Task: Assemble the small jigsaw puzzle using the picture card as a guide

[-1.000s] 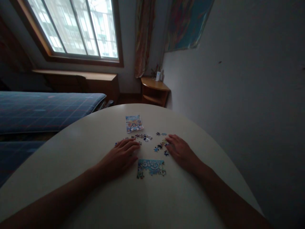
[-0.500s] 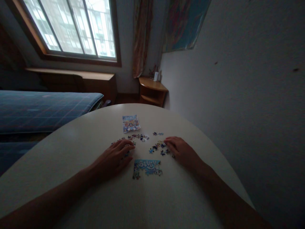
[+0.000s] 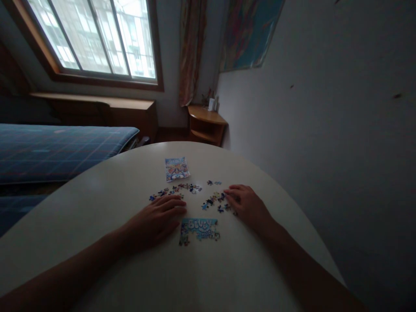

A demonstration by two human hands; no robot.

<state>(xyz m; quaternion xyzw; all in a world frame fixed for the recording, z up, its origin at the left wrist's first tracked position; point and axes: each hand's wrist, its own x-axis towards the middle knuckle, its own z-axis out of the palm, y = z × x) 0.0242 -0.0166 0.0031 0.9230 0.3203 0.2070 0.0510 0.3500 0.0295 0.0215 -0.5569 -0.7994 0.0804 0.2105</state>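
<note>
On the white table lies a partly joined jigsaw puzzle (image 3: 199, 223), its top strip lettered "BLUEY". My left hand (image 3: 164, 212) rests palm down just left of it, fingers stretched out over the near edge of a spread of loose puzzle pieces (image 3: 186, 187). What lies under that palm is hidden. My right hand (image 3: 245, 203) is at the right side of a second cluster of puzzle pieces (image 3: 212, 200). Its fingers are loosely bent and apart, the tips touching or almost touching the outer pieces. I see nothing held in either hand.
Behind the pieces lies a printed picture packet (image 3: 177, 169). Two loose pieces (image 3: 214, 183) sit apart at the back. The round table (image 3: 208, 277) has a wall (image 3: 308, 143) on its right and a blue plaid mattress (image 3: 65, 149) on its left. A corner shelf (image 3: 206, 115) stands beyond.
My left hand has drawn slightly back toward me, uncovering more pieces at the left. The right hand stays almost where it was. The whole view has shifted slightly.
</note>
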